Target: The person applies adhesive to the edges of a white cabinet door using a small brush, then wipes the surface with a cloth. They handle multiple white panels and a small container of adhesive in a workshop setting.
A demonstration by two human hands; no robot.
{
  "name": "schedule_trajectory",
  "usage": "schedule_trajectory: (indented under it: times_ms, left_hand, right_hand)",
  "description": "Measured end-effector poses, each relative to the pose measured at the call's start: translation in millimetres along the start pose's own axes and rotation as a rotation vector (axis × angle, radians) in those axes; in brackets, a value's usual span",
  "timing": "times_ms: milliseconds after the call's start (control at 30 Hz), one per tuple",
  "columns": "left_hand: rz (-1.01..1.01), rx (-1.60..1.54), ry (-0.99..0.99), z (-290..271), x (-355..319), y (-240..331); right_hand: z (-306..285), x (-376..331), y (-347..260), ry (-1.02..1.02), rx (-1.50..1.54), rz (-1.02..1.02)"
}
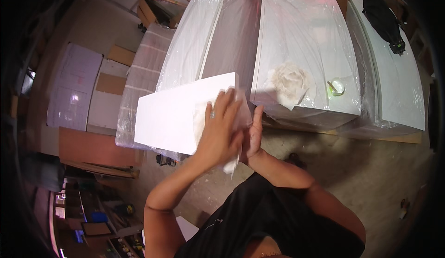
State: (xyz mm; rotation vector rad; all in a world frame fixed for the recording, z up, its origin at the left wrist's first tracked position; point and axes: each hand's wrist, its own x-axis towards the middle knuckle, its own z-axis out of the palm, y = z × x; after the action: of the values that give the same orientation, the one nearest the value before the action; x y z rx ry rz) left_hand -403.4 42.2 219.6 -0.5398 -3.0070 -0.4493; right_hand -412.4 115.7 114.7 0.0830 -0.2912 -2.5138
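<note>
Board (164,114) reaches out to the left

Its long axis runs leftward from the fingers, in front of the wrapped boxes (189,49). The left hand (220,128) is nearer, over the board's face by the right end, fingers slightly apart on a cloth (199,123). The right hand (252,140) stands just beside that end's near corner; whether its fingers clamp anything, I cannot tell

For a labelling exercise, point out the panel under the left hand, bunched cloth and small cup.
Panel (168,115), head view: middle of its bare face.
Bunched cloth (290,83), head view: its middle.
Small cup (338,87), head view: its middle.
</note>
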Motion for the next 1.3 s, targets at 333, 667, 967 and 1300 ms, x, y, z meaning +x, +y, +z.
schedule_trajectory:
  times_ms: [333, 667, 967, 1300]
  left_hand:
    - [0.009, 0.066, 0.137, 20, 44, -21]
    - [-0.114, -0.044, 0.151, 16, 124, -42]
    - [-0.158, -0.147, 0.226, 8, 72, -80]
    - [-0.343, 0.075, 0.152, -9, -25, -95]
  right_hand:
    - [-1, 5, 0, 0.038, 0.006, 0.008]
    - [-9, 8, 3, -0.222, 0.067, 0.092]
    - [-21, 12, 0, -0.217, 0.13, 0.136]
    - [-16, 17, 3, -0.316, 0.152, 0.127]
